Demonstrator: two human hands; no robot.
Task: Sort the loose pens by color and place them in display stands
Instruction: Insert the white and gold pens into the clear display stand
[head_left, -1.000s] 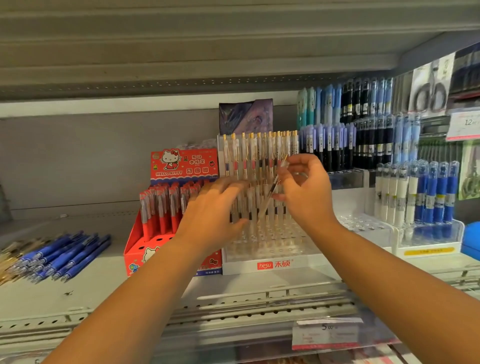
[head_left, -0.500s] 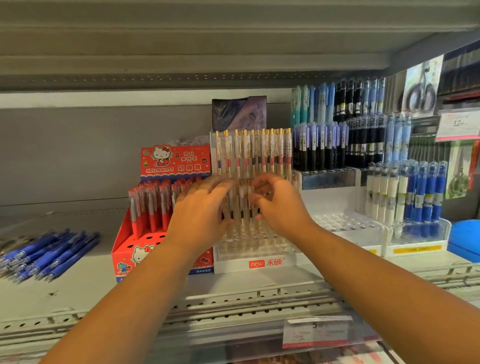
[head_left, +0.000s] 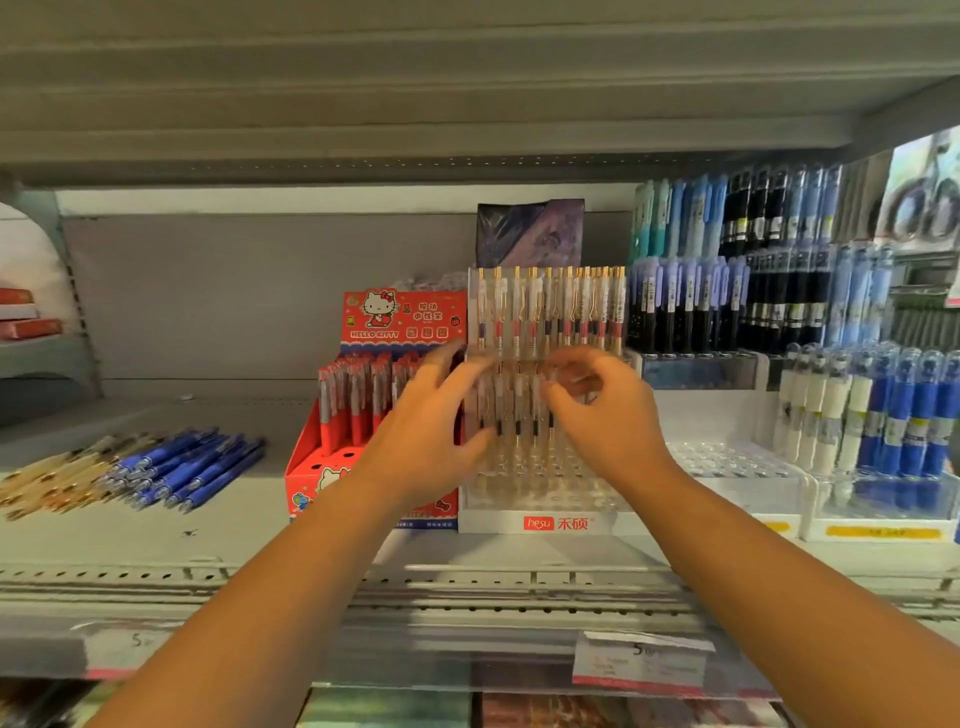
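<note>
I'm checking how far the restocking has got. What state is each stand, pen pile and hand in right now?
Clear stand: back row full, second row partly filled, front holes empty.
Red stand: red pens upright, front holes empty.
Loose blue pens: lying flat on the shelf, unsorted.
Loose gold pens: lying flat beside the blue ones.
Left hand: fingers spread against the clear stand's pens.
Right hand: fingers curled at the second row; grip unclear.

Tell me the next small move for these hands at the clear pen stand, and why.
Probably draw the left hand back toward the loose pens lying on the shelf: both hands are at the clear stand, whose front holes look empty, and the right hand seems to hold nothing.
</note>
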